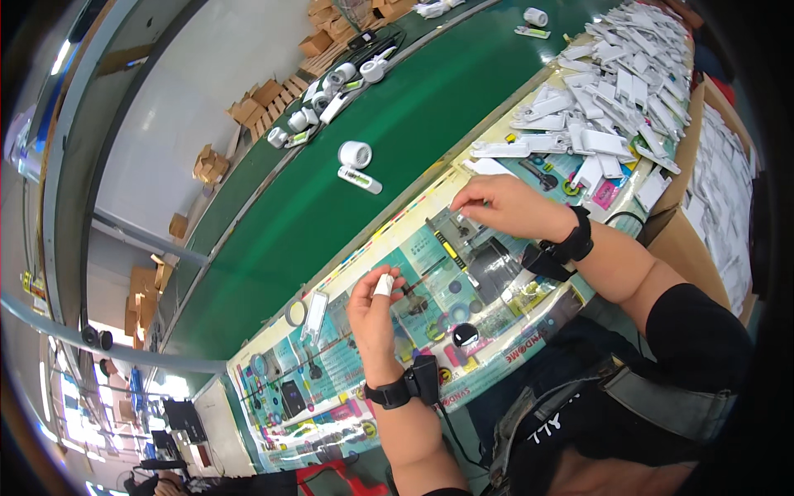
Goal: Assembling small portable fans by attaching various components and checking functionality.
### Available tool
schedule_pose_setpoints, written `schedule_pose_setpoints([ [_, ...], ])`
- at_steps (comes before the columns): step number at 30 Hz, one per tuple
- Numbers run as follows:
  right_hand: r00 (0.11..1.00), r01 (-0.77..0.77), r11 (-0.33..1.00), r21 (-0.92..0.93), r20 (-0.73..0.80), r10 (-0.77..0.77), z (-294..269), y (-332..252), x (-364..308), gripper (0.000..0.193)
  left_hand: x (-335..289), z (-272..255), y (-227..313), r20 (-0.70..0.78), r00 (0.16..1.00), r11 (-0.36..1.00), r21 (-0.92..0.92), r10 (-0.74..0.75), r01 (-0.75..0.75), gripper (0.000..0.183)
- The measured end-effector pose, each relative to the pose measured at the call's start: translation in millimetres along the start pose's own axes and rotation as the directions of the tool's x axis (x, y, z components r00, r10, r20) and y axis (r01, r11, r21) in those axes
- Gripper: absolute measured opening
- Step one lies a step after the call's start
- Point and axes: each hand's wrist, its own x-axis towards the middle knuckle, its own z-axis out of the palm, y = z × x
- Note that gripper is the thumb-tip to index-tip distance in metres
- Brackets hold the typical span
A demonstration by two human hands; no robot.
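Note:
My left hand [375, 318] is raised over the table with its fingers curled in toward the thumb. A small white wrap or piece [384, 285] covers the thumb tip; whether anything else lies in the fingers is hidden. Farther right, my right hand [509, 207] has thumb and fingertips pinched together above the table, and what they hold, if anything, is too small to name. Below it lies a yellow and black utility knife [450, 249]. Left of my left hand are a white plastic casing [315, 317] and a ring-shaped roll of tape [295, 312].
A large heap of white plastic casings [612, 99] covers the table's right end. Beside it stands a cardboard box [691, 236] full of white pieces. Beyond the table runs a green conveyor belt [273, 215], carrying white cylindrical parts [355, 155] and a flat white packet [360, 179].

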Motion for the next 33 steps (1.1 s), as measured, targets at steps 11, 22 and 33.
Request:
schedule_pose_setpoints([
  [11, 1.000, 0.014, 0.979, -0.205, 0.011, -0.012, -5.7, 3.2, -8.2, 0.017, 0.3, 11.4, -5.3, 0.044, 0.999, 0.988, 0.152, 0.003, -0.009, 0.024],
  [22, 0.998, 0.046, 0.971, -0.235, 0.055, -0.034, -4.7, 1.7, -13.4, 0.019, -12.1, 24.7, 5.2, 0.026, 0.988, 0.958, 0.248, -0.154, 0.143, 0.026],
  [33, 0.995, 0.069, 0.961, -0.269, 0.083, -0.048, -3.6, 9.1, -12.7, 0.016, -9.7, 30.9, 1.0, 0.060, 0.986, 0.960, 0.244, -0.154, 0.135, 0.022],
])
